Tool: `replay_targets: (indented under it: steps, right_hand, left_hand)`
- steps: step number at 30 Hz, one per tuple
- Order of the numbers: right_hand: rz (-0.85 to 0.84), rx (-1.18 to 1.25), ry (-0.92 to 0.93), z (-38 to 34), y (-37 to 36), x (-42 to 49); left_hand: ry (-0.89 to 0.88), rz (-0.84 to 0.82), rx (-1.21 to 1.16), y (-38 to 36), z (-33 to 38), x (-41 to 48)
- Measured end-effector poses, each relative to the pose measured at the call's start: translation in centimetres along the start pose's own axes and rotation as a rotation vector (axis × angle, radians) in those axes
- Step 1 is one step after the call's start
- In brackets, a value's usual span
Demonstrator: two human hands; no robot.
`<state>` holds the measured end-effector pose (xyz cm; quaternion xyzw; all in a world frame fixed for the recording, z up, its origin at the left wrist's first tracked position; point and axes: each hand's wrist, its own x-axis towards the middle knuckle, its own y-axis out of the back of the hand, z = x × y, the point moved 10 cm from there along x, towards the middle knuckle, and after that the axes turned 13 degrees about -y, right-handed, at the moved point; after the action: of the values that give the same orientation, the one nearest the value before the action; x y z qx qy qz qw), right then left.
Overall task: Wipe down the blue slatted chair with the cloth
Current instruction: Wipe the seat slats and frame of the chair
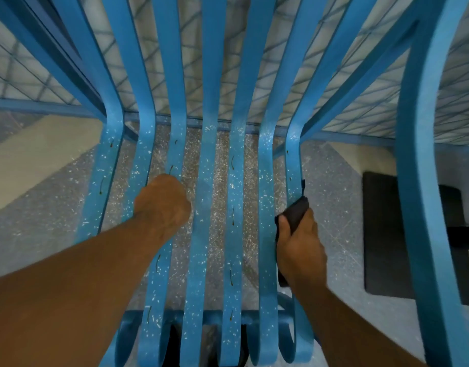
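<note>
The blue slatted chair (205,197) fills the view, seen from above; its seat slats are speckled with white flecks and a few small dark marks. My left hand (163,202) is closed in a fist around a slat left of the seat's middle. My right hand (300,247) holds a dark cloth (296,211) wrapped against the rightmost seat slat. Part of the cloth is hidden under my fingers and behind the slat. The chair's right armrest (424,181) curves down at the right.
Grey speckled floor (331,186) shows between and around the slats. A dark rectangular mat (381,234) lies on the floor at the right, partly behind the armrest. White tiles with a wire mesh fence (21,64) lie beyond the chair back.
</note>
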<state>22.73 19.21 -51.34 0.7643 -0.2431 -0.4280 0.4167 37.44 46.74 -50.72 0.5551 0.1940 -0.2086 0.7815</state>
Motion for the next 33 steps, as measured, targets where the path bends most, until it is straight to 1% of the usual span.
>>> replay_targets:
  steps: [3, 7, 12, 14, 16, 19, 22, 25, 28, 30, 33]
  right_hand:
    - [-0.035, 0.008, -0.008, 1.0, -0.3, -1.1]
    - [-0.065, 0.003, -0.081, 0.7, -0.2, 0.7]
    - [-0.001, -0.025, -0.108, -1.1, 0.2, 3.3]
    - [0.054, -0.027, -0.089, -1.6, 0.4, 3.2]
    - [0.124, -0.048, -0.019, -1.8, 0.7, 2.1]
    - [0.138, -0.052, 0.085, -1.2, 0.3, -0.1]
    - [0.087, -0.053, 0.045, -0.4, 0.1, -0.1]
    - [0.035, -0.025, -0.035, -1.0, 0.2, 2.0]
    - [0.067, -0.023, -0.091, -2.3, 0.5, 4.0]
    - [0.109, -0.023, -0.091, -2.9, 0.6, 4.6]
    - [0.119, -0.011, -0.013, -2.8, 0.4, 3.5]
  left_hand:
    - [-0.025, 0.005, 0.018, 0.3, 0.3, -0.1]
    - [-0.033, -0.002, 0.034, 0.4, 0.3, 0.1]
    - [-0.049, 0.000, 0.061, 0.1, 0.0, 0.2]
    - [-0.065, -0.006, 0.082, 0.1, 0.2, 0.3]
    - [-0.074, -0.015, 0.096, 0.2, 0.3, 0.2]
    - [-0.071, -0.014, 0.109, 0.2, 0.4, 0.1]
    - [-0.076, 0.000, 0.129, 0.4, 0.4, -0.1]
    - [-0.096, 0.023, 0.128, 0.5, 0.5, -0.1]
    - [-0.116, 0.050, 0.133, 0.6, 0.6, -0.1]
    - [-0.119, 0.048, 0.128, 0.5, 0.4, 0.0]
    - [-0.103, 0.043, 0.096, 0.5, 0.1, 0.0]
